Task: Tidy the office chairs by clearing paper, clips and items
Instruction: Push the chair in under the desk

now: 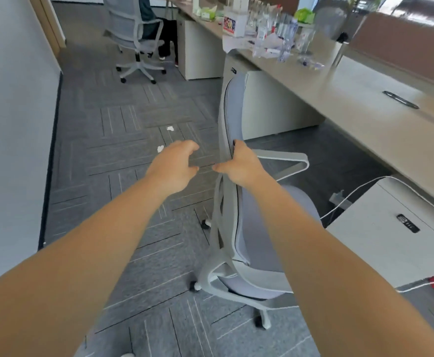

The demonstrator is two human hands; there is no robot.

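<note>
the step in hand looked to be moving the pale grey mesh-backed office chair [232, 140] on its white castor base, probably to square it toward the long beige laminate desk [365, 119]. to do it well, the push should have come through the upright frame of the backrest rather than the mesh, with both hands set evenly so the castors rolled straight instead of swivelling, and the white cable [352, 197] trailing by the white drawer cabinet [391, 228] kept clear of the wheels.

the right hand [241, 163] was extended forward at the edge of the backrest, its fingers curled round the frame and the thumb pointing left. the left hand [174, 166] reached out just beside it, near but apart from the chair, its fingers loosely curled and grasping nothing.

the chair stood between the person and the desk, side-on, its seat showing no items. two small white crumpled paper scraps [164, 139] lay on the grey patterned carpet [123, 140] beyond the left hand, not yet picked up, well apart from the chair.
</note>
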